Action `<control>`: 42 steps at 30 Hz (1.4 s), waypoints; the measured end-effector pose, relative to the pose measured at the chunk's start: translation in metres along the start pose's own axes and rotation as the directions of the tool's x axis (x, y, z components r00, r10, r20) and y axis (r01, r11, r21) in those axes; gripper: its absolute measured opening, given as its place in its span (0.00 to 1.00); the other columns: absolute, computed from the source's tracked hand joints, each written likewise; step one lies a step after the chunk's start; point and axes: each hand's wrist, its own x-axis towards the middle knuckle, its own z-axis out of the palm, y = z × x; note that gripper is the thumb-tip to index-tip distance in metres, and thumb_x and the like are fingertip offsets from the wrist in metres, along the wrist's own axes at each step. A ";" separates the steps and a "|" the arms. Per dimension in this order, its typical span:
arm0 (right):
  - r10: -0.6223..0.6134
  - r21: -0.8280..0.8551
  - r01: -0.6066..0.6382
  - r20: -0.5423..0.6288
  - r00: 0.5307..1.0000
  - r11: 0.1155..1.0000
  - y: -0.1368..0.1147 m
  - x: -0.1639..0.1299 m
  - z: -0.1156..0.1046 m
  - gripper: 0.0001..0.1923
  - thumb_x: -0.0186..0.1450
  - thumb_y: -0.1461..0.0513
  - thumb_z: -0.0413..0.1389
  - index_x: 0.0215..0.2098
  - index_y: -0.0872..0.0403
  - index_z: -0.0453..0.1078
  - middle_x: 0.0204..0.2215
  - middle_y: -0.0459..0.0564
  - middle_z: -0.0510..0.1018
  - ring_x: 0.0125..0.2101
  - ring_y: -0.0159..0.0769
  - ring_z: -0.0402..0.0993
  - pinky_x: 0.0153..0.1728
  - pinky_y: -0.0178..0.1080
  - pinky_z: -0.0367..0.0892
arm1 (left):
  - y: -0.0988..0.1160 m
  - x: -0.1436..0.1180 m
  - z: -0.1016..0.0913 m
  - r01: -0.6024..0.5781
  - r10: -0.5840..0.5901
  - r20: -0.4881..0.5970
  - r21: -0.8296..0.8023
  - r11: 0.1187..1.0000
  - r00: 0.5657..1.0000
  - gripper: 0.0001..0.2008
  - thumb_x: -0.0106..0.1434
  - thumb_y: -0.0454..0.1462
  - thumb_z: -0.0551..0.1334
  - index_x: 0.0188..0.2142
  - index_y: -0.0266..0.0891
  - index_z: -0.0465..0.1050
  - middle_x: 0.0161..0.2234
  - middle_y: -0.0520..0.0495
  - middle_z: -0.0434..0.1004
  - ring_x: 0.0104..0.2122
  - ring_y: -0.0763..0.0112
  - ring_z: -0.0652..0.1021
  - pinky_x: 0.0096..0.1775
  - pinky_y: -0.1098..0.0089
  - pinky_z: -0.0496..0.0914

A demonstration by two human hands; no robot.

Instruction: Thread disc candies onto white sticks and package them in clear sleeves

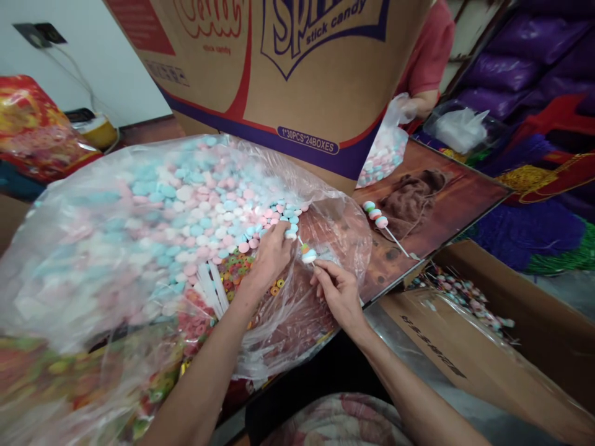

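My right hand [338,290] pinches a white stick below a short stack of candies [307,254], with orange, green, white and pale blue parts. The stick's bare tip points up and left, towards my left hand [273,251]. Its closed fingertips hold blue-and-white candy pieces [290,232], close to that tip. Around and behind my left hand, a large clear plastic bag [334,217] lies opened with a heap of pink, blue and white candies [199,198]. Bare white sticks [212,288] and small coloured candy rings [235,269] lie beside my left wrist.
A tall printed carton [297,105] stands behind the heap. Right of it, a finished-looking candy stick [375,215] lies by a brown cloth [413,195]. An open box [465,347] at lower right holds several candy sticks. Another person's arm [424,102] shows behind the carton.
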 end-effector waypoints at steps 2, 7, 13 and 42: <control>-0.004 0.008 0.004 0.035 0.999 1.000 -0.001 0.000 0.000 0.16 0.67 0.55 0.55 0.47 0.54 0.76 0.20 0.42 0.70 0.17 0.29 0.61 0.21 0.34 0.60 | 0.002 -0.010 -0.006 0.080 -0.094 -0.053 -0.226 0.971 0.994 0.13 0.63 0.35 0.58 0.48 0.40 0.72 0.34 0.48 0.75 0.31 0.67 0.75 0.37 0.67 0.67; -0.059 -0.046 0.064 0.097 0.994 0.997 -0.002 -0.005 0.002 0.14 0.68 0.57 0.55 0.45 0.54 0.78 0.18 0.40 0.64 0.20 0.30 0.60 0.24 0.34 0.59 | 0.005 -0.037 -0.011 0.246 -0.316 0.032 -0.703 0.667 0.948 0.11 0.60 0.42 0.64 0.40 0.38 0.75 0.27 0.51 0.76 0.28 0.71 0.75 0.33 0.70 0.68; -0.079 -0.154 0.102 0.147 0.986 0.983 0.000 -0.011 0.006 0.14 0.69 0.56 0.54 0.45 0.53 0.79 0.20 0.42 0.66 0.22 0.31 0.61 0.24 0.34 0.59 | 0.007 -0.047 -0.009 0.218 -0.408 -0.025 -0.814 0.539 0.913 0.14 0.53 0.39 0.69 0.39 0.37 0.78 0.31 0.50 0.79 0.30 0.73 0.76 0.35 0.72 0.69; -0.003 -0.118 0.009 0.054 0.999 0.993 0.003 -0.009 0.021 0.16 0.68 0.56 0.52 0.24 0.51 0.60 0.18 0.40 0.61 0.21 0.30 0.56 0.24 0.35 0.53 | 0.017 -0.076 0.020 0.038 -0.060 -0.068 -0.286 0.958 0.996 0.18 0.69 0.32 0.52 0.52 0.38 0.77 0.50 0.42 0.80 0.49 0.64 0.79 0.52 0.64 0.71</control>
